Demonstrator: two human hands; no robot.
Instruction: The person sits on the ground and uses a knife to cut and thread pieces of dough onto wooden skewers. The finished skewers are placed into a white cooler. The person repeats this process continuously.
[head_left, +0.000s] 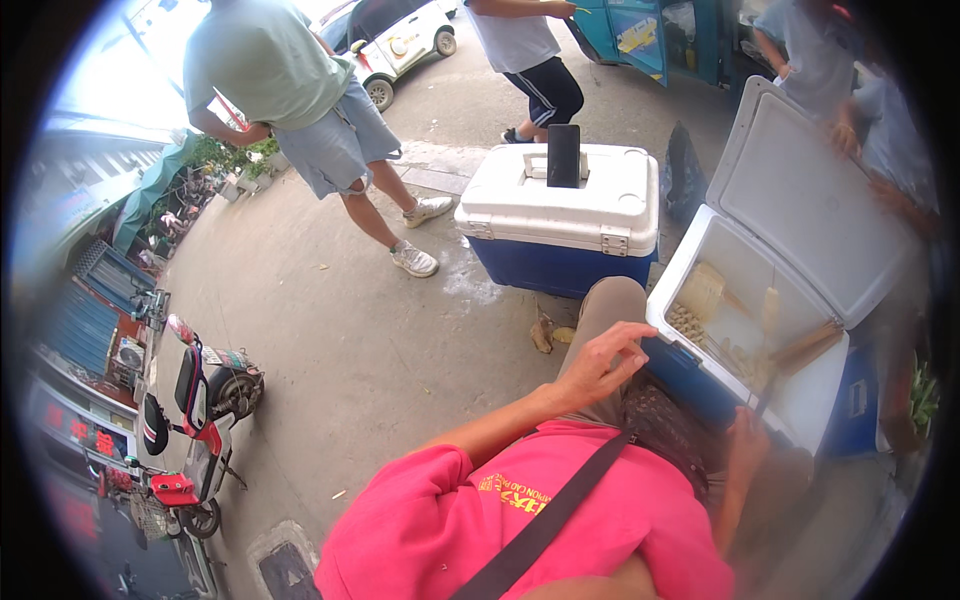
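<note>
My left hand (607, 365) is raised over my knee with its fingers apart and bent, its fingertips by the near corner of an open blue-and-white cooler box (697, 357). Skewered food (686, 324), pale block-like food (703, 289) and a bundle of wooden sticks (806, 349) lie inside that box. Low at the box's front wall is my right hand (748, 435), blurred, with a thin dark thing at its fingers; its grip cannot be made out. The white lid (814, 195) stands tilted back.
A closed blue-and-white cooler (559, 262) stands ahead, a black phone (563, 156) upright on its lid. One person (277, 67) stands ahead left, another (517, 45) beyond the cooler, and people (825, 67) behind the open lid. A scooter (199, 442) is parked at left.
</note>
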